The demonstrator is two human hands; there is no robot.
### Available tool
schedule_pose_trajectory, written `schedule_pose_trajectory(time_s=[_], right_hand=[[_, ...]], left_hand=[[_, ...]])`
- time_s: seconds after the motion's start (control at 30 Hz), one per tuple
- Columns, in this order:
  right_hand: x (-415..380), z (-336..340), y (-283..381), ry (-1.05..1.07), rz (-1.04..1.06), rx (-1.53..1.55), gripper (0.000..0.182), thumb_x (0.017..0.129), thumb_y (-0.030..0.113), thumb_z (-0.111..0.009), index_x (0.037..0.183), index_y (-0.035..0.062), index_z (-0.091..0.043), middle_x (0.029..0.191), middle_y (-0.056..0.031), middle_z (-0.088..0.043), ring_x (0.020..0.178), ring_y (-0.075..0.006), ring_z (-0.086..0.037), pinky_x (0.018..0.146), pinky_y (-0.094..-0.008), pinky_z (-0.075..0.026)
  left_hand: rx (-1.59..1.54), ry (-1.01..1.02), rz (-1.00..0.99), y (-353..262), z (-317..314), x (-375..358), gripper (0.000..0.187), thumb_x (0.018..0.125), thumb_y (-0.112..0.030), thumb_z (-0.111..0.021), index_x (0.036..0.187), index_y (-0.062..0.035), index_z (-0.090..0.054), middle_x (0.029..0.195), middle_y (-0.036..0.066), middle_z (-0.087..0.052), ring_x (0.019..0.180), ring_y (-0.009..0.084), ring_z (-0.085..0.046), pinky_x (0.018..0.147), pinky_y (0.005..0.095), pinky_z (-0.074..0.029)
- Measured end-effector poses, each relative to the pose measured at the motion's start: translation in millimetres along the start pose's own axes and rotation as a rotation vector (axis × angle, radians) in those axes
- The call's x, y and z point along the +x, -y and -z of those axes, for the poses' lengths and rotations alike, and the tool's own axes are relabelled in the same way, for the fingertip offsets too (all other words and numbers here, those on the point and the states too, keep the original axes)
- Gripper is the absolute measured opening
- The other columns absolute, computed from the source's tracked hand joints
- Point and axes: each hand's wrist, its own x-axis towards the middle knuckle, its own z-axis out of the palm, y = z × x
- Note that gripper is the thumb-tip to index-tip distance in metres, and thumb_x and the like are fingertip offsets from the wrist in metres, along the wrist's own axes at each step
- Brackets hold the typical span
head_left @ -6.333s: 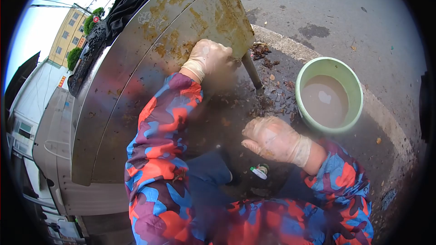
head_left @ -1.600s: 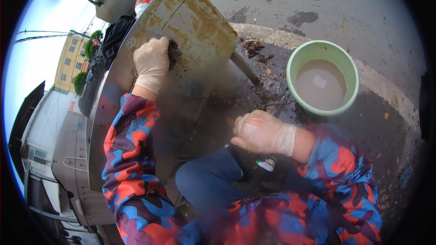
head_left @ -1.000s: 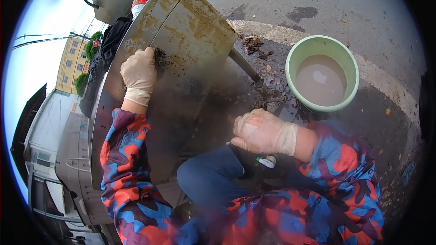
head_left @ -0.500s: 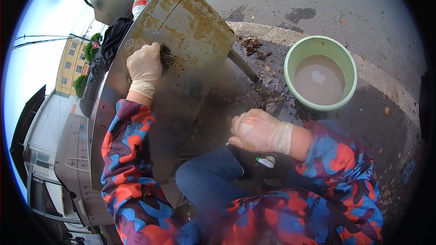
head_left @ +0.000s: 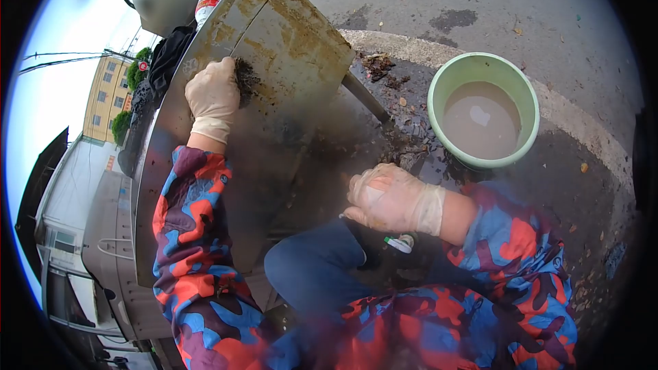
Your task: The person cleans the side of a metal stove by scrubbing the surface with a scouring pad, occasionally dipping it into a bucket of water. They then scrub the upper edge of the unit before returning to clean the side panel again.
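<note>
My left hand [head_left: 212,96], in a pale rubber glove, is closed round a dark, wiry scouring pad [head_left: 245,81]. It presses the pad against a metal panel [head_left: 301,34] streaked with brown grime. Lower and to the right, my right hand [head_left: 387,199] wears a similar glove and hovers above my knee. Its fingers are curled in, and whatever they may hold is hidden. Haze blurs the panel's lower part.
A green basin [head_left: 445,133] of murky water stands on the wet ground to the right. A metal leg [head_left: 367,99] slants down beside dark debris [head_left: 379,66]. A bottle [head_left: 209,1] and black cloth [head_left: 168,58] lie along the panel's far edge.
My left hand has slid slightly up and left along the panel with the scouring pad, exposing more of it. The right hand stays nearly still.
</note>
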Motion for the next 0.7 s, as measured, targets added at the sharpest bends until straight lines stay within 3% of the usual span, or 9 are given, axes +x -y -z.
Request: schedule_pose_trajectory(time_s=[0.17,0.4,0.53,0.7], right_hand=[[1,10,0,0.054,0.022,0.001,0.037,0.09,0.04,-0.052,0.075,0.0088,-0.064,0.078,-0.0102,-0.061,0.078,-0.0273,-0.064,0.072,-0.0387,-0.05],[5,7,-5,0.026,0.009,0.057,0.036,0.09,0.039,-0.053,0.075,0.0089,-0.064,0.08,-0.0107,-0.062,0.08,-0.0281,-0.064,0.074,-0.0387,-0.05],[7,0,-5,0.033,-0.028,0.032,0.036,0.09,0.04,-0.053,0.076,0.0086,-0.064,0.081,-0.0108,-0.062,0.079,-0.0281,-0.064,0.074,-0.0387,-0.05],[5,2,1,0.129,0.029,0.024,0.038,0.091,0.041,-0.052,0.079,0.0076,-0.065,0.081,-0.0108,-0.062,0.079,-0.0272,-0.064,0.075,-0.0379,-0.05]], left_hand=[[0.01,0.049,0.021,25,33,-50,0.009,0.083,-0.019,-0.058,0.075,-0.0137,-0.057,0.068,0.007,-0.061,0.061,0.0276,-0.064,0.054,0.0406,-0.049],[0.084,-0.04,-0.071,26,10,34,0.008,0.085,-0.019,-0.052,0.08,-0.0145,-0.058,0.071,0.006,-0.061,0.067,0.026,-0.066,0.055,0.0412,-0.049],[0.063,-0.074,-0.028,24,14,42,0.009,0.085,-0.019,-0.052,0.081,-0.0145,-0.059,0.072,0.006,-0.062,0.067,0.026,-0.066,0.055,0.041,-0.049],[0.03,-0.009,-0.008,50,44,-34,0.003,0.083,-0.015,-0.057,0.082,-0.0135,-0.056,0.073,0.008,-0.059,0.064,0.0287,-0.063,0.054,0.0411,-0.047]])
